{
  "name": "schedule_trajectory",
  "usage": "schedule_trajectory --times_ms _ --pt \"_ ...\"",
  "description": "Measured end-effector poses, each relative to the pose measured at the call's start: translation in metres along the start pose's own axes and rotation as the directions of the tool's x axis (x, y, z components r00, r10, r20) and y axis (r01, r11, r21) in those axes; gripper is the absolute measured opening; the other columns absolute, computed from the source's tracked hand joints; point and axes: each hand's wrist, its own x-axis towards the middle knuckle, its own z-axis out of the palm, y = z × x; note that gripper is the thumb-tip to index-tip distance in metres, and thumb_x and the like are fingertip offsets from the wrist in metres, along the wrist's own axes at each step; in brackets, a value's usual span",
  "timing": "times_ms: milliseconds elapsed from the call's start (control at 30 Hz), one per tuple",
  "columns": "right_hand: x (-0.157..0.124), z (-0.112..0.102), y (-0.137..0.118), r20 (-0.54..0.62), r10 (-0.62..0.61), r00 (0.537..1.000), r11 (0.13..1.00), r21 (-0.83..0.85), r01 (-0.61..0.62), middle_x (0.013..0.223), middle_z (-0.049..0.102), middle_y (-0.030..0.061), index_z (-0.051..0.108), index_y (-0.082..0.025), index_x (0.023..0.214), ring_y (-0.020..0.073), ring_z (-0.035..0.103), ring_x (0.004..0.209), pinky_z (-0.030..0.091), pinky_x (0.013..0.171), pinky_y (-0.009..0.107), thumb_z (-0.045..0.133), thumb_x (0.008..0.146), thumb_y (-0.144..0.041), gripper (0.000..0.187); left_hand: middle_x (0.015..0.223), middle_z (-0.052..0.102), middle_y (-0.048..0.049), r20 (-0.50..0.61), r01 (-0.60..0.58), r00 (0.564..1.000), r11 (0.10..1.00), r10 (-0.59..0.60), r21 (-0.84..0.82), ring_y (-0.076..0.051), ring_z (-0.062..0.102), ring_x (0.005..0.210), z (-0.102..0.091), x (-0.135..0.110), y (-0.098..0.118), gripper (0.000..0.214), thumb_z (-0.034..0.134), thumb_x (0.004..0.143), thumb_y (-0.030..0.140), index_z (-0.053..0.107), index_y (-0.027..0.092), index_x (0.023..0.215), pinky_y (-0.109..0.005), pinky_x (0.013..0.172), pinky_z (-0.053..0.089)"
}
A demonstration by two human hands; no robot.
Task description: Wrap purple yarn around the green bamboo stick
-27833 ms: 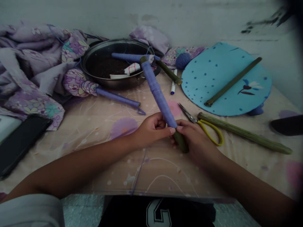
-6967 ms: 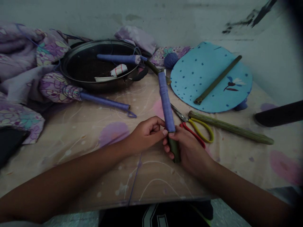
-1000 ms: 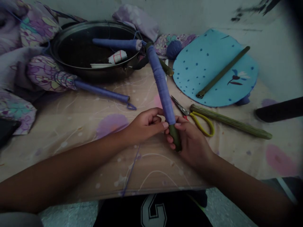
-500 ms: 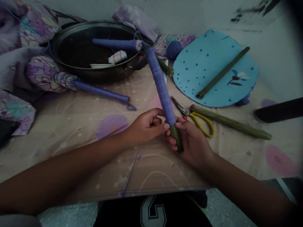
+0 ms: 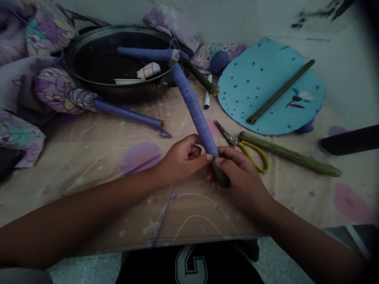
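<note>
As the left hand gripped the purple-wrapped bamboo stick, the right hand clamped its bare green end, the hands close together.

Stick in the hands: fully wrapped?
No, partly. Blue thread covers most of it; the green bamboo end shows bare at the right hand.

The light is dim and flat, with soft shadows and no glare; to the upper right of the long blue-wrapped green stick, the corner sinks into dark blur; the frame edges bow with wide-lens distortion.
</note>
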Motion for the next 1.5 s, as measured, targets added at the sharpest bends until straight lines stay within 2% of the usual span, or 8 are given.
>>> schedule_trajectory --times_ms 200,400,667,833,967,1267,1400,1500 --pt "0.004 -0.003 0.004 -0.052 0.106 0.993 0.992 0.074 -0.102 0.053 0.052 -0.0038 0.052 -0.020 0.066 0.0064 0.038 0.034 0.025 0.030 0.019 0.054 0.071 -0.025 0.008 0.053 0.036 0.0081 -0.028 -0.020 0.999 0.991 0.024 0.135 -0.006 0.035 0.047 0.003 -0.002 -0.001 0.022 0.061 0.076 0.031 0.051 0.016 0.088 -0.019 0.044 0.025" --pt "0.005 -0.001 0.003 -0.026 0.137 0.990 0.982 0.132 -0.133 0.052 0.052 -0.0040 0.051 -0.019 0.066 0.0067 0.039 0.033 0.024 0.030 0.019 0.054 0.069 -0.026 0.008 0.056 0.044 0.0062 0.027 0.008 1.000 0.998 -0.009 0.055 -0.007 0.040 0.049 0.002 -0.002 0.001 0.023 0.057 0.078 0.032 0.051 0.014 0.091 -0.020 0.046 0.028" --pt "0.005 -0.001 0.005 0.029 0.097 0.995 0.982 0.162 -0.101 0.053 0.055 -0.0019 0.056 -0.019 0.070 0.0117 0.050 0.045 0.038 0.040 0.022 0.055 0.062 -0.022 0.009 0.052 0.041 0.0101 0.058 0.045 0.998 0.991 -0.038 -0.127 -0.007 0.050 0.045 0.002 0.001 0.001 0.020 0.062 0.076 0.027 0.048 0.016 0.088 -0.018 0.045 0.037" --pt "0.004 0.000 0.000 0.066 0.133 0.989 0.967 0.209 -0.144 0.056 0.055 -0.0015 0.054 -0.018 0.074 0.0094 0.044 0.038 0.030 0.036 0.021 0.050 0.063 -0.025 0.014 0.062 0.060 0.0011 0.144 0.025 0.990 0.981 0.003 -0.194 -0.010 0.059 0.057 -0.001 0.002 0.003 0.021 0.060 0.079 0.025 0.052 0.013 0.094 -0.021 0.055 0.044" --pt "0.003 0.001 0.000 0.122 0.080 0.989 0.962 0.251 -0.109 0.055 0.054 -0.0021 0.051 -0.019 0.076 0.0083 0.040 0.034 0.028 0.034 0.021 0.047 0.066 -0.025 0.013 0.062 0.062 0.0002 0.201 0.030 0.980 0.975 0.015 -0.221 -0.010 0.060 0.059 -0.003 0.003 0.004 0.020 0.058 0.081 0.022 0.053 0.012 0.097 -0.021 0.058 0.045" --pt "0.003 -0.001 0.001 0.023 -0.054 0.998 0.994 -0.091 0.056 0.053 0.056 -0.0021 0.055 -0.020 0.070 0.0116 0.053 0.050 0.040 0.048 0.023 0.053 0.074 -0.025 0.006 0.052 0.044 0.0080 0.025 0.042 0.999 0.998 -0.041 -0.046 -0.007 0.050 0.046 0.005 -0.005 0.010 0.015 0.058 0.078 0.023 0.051 0.016 0.089 -0.017 0.043 0.034" --pt "0.001 -0.001 0.001 0.022 0.006 1.000 0.999 0.033 -0.007 0.050 0.052 -0.0028 0.054 -0.020 0.066 0.0099 0.046 0.041 0.035 0.039 0.022 0.052 0.073 -0.025 0.009 0.052 0.038 0.0087 -0.028 -0.016 0.999 0.994 0.019 0.104 -0.005 0.043 0.045 0.007 -0.008 0.014 0.016 0.060 0.077 0.025 0.053 0.015 0.087 -0.017 0.042 0.029" --pt "0.002 0.000 0.001 0.025 0.096 0.995 0.982 0.164 -0.099 0.050 0.052 -0.0031 0.052 -0.019 0.066 0.0087 0.043 0.036 0.030 0.033 0.020 0.054 0.068 -0.027 0.008 0.056 0.046 0.0063 0.007 0.000 1.000 1.000 0.000 0.016 -0.008 0.053 0.052 0.008 -0.009 0.016 0.020 0.058 0.079 0.027 0.052 0.014 0.093 -0.019 0.047 0.038"
